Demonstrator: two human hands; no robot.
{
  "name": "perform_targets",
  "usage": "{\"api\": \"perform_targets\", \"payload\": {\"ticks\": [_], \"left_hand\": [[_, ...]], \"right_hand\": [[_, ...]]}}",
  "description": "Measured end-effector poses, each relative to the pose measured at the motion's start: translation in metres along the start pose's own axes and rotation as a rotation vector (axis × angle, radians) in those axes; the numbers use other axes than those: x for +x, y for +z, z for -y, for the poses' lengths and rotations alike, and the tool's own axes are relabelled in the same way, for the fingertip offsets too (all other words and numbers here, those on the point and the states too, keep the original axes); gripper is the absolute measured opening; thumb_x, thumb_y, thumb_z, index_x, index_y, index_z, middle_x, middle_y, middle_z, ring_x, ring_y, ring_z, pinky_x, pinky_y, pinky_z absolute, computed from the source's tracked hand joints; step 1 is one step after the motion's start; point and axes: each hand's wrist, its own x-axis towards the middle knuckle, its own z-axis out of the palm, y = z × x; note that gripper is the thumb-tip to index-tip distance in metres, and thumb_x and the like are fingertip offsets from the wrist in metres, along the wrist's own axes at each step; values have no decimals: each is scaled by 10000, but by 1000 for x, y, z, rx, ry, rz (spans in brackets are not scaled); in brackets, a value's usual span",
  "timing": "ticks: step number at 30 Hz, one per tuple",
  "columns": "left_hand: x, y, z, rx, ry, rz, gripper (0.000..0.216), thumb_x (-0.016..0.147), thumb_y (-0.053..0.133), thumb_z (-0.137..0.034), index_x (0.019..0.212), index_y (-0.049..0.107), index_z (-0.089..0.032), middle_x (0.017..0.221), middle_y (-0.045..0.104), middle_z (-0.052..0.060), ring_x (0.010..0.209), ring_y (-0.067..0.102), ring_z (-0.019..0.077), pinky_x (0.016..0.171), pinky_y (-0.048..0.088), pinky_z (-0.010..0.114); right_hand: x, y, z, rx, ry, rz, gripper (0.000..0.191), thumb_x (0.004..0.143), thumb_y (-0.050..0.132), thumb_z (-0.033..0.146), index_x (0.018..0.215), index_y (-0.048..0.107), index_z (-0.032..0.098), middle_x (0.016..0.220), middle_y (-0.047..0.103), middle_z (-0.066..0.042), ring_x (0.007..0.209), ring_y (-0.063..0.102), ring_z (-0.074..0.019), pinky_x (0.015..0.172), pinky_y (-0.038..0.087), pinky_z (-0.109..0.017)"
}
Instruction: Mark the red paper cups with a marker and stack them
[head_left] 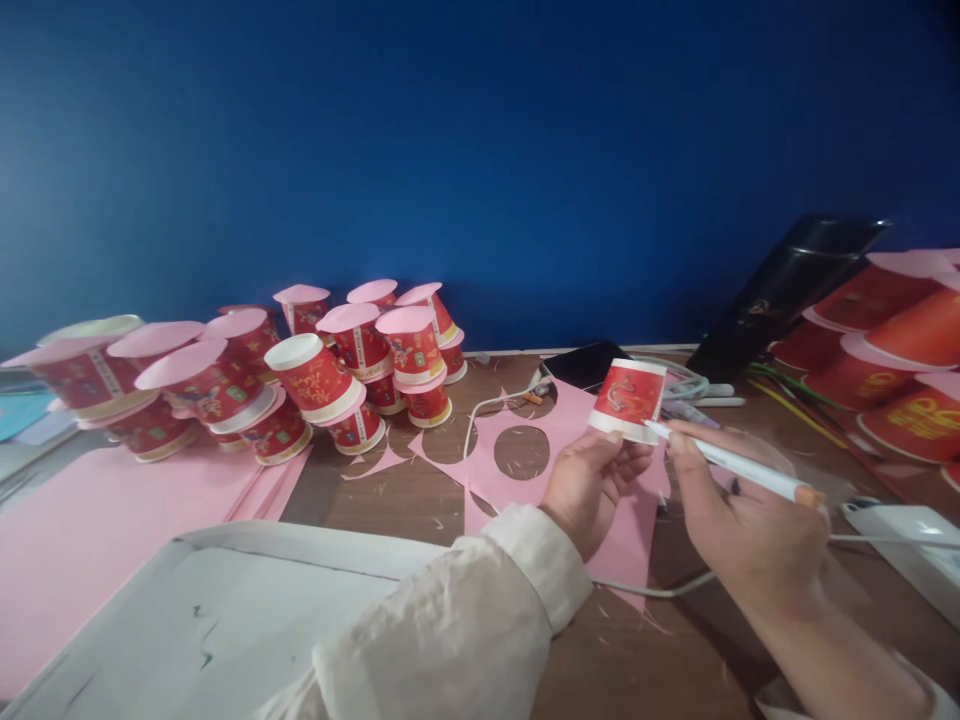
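My left hand [592,488] is closed on the lower rim of a red paper cup [631,392] with a gold print. The cup is upside down, its white base facing up, raised over the table and slightly tilted. In my right hand [757,530] is a white pen-shaped tool [739,466] with an orange end. Its tip points at the cup's rim beside my left fingers; whether they touch I cannot tell. Below the cup lies a pink paper sheet [491,465] with round holes cut in it.
Stacked red cups with pink paper discs [202,375] stand at the left, more stacked cups [900,345] at the right. A black bottle [787,290] leans by the blue wall. White cables [667,590], a white device [911,535], pink sheets [90,570] and a large white sheet [247,630] lie around.
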Motion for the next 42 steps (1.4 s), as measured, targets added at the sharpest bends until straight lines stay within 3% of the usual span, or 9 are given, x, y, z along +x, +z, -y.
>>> {"api": "perform_targets", "payload": {"ticks": [17,23,33,42], "left_hand": [[-3,3,-3,-34,2,-54,134,772,767,-198,850,753,-89,778,715,74,749,670,151,867,508,300],[-4,3,-5,-74,-33,-1,163,837,691,-178,958,765,-98,918,763,108,863,710,178,928,530,319],[-5,5,-9,-92,-98,-40,177,897,606,-146,943,760,-72,873,766,121,788,731,172,870,566,293],[-4,3,-9,-85,-108,-48,192,918,601,-173,972,756,-74,897,771,133,796,740,184,906,569,316]], "right_hand": [[0,0,-3,-43,-19,-15,124,964,652,218,1064,711,175,980,752,-75,926,720,-243,901,550,-370],[1,-1,-1,-30,-8,-25,121,958,660,213,1062,710,178,988,751,-70,923,720,-235,896,552,-358],[0,-1,0,-19,-6,-14,127,963,648,214,1064,712,168,988,750,-83,931,716,-256,876,545,-379],[1,-1,3,-17,-3,-10,126,965,643,207,1057,713,156,986,748,-90,932,713,-264,868,538,-384]]}}
